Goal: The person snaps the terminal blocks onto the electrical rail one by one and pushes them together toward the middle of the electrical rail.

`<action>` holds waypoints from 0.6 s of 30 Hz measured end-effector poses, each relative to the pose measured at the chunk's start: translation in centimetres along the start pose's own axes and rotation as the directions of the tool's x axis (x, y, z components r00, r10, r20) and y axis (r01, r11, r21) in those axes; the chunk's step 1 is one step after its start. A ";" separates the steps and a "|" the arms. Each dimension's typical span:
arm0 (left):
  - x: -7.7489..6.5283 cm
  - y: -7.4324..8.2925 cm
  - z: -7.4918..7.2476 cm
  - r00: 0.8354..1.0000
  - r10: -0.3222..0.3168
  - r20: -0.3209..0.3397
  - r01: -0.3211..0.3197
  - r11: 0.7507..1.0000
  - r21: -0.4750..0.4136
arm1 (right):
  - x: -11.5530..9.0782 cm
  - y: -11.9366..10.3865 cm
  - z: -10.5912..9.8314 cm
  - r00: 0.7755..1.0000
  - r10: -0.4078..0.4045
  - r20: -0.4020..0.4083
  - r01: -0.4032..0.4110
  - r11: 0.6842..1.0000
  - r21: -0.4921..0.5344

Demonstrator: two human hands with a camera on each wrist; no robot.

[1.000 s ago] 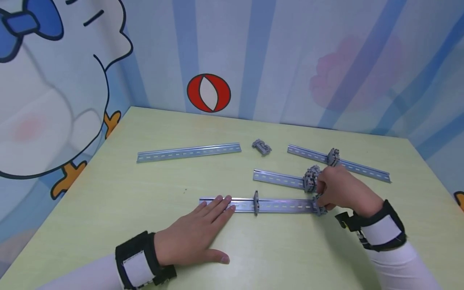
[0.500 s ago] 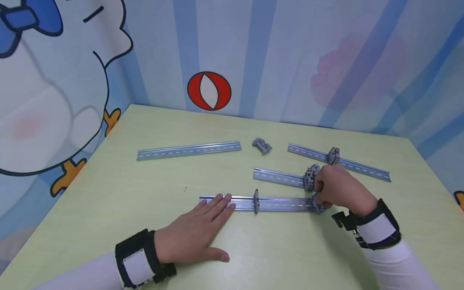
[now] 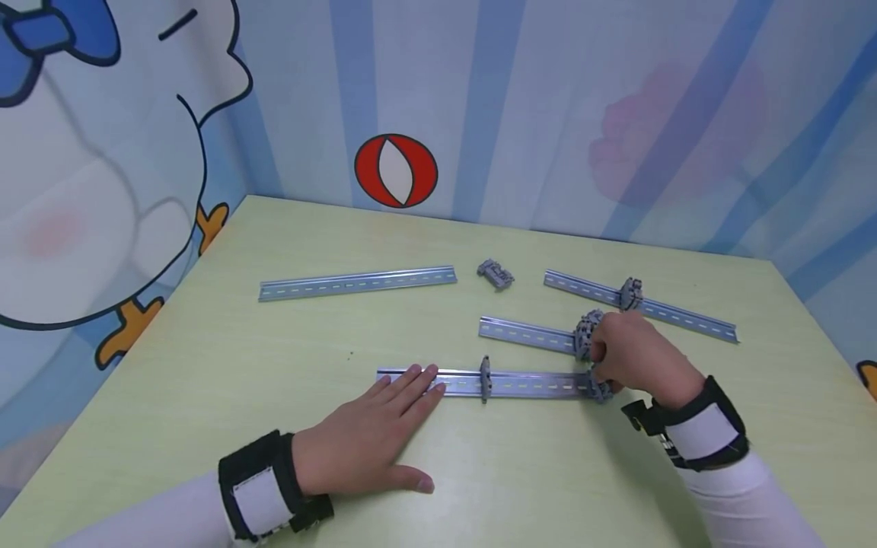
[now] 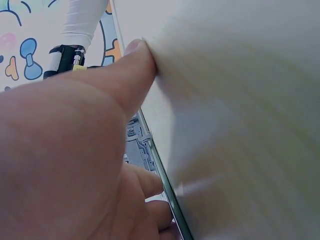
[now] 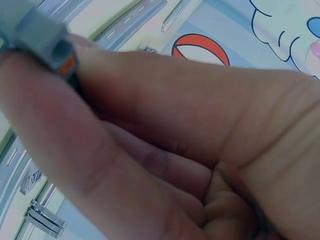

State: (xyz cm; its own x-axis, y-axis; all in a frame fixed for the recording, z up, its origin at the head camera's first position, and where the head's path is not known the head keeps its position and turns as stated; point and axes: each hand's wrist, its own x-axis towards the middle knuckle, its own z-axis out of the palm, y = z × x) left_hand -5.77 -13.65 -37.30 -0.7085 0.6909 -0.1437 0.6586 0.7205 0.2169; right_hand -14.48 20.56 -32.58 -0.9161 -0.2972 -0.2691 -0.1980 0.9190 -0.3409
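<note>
My left hand (image 3: 370, 445) lies flat with straight fingers, its fingertips resting on the left part of the front slotted metal DIN rail (image 3: 537, 385). At that rail's right end, my right hand (image 3: 640, 358) pinches a grey terminal block (image 3: 600, 389) between thumb and fingers. The right wrist view shows the held terminal block (image 5: 45, 40) close up, with a small orange spot on it. A thin grey upright piece (image 3: 486, 379) sits across the rail between the two hands. My right fingers hide part of the held block.
Behind the front rail lies a shorter-looking rail (image 3: 524, 335) bearing a cluster of grey blocks (image 3: 586, 335), partly covered by my right hand. A rail with a block on it (image 3: 692, 320) lies back right, a bare rail (image 3: 356, 283) back left, and a loose grey block (image 3: 495, 275) between them.
My right hand and the terminal block it pinches have shifted slightly left along the front rail. My left hand stays in place on the rail.
</note>
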 end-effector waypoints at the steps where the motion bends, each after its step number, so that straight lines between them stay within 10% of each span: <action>1: 0.0 0.0 0.0 1.000 0.002 -0.003 -0.002 1.000 -0.001 | 0.0 0.0 0.0 1.000 -0.001 0.000 0.001 1.000 0.004; 18: -0.1 0.0 -0.1 1.000 0.004 -0.004 -0.004 1.000 -0.015 | 0.2 0.5 0.1 0.999 -0.040 0.003 0.039 0.997 0.068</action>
State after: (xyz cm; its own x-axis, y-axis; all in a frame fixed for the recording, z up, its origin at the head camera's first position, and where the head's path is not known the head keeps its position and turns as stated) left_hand -5.68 -13.74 -37.17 -0.7071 0.6934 -0.1385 0.6575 0.7168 0.2322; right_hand -14.69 20.94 -32.87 -0.9064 -0.3343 -0.2581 -0.2097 0.8867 -0.4120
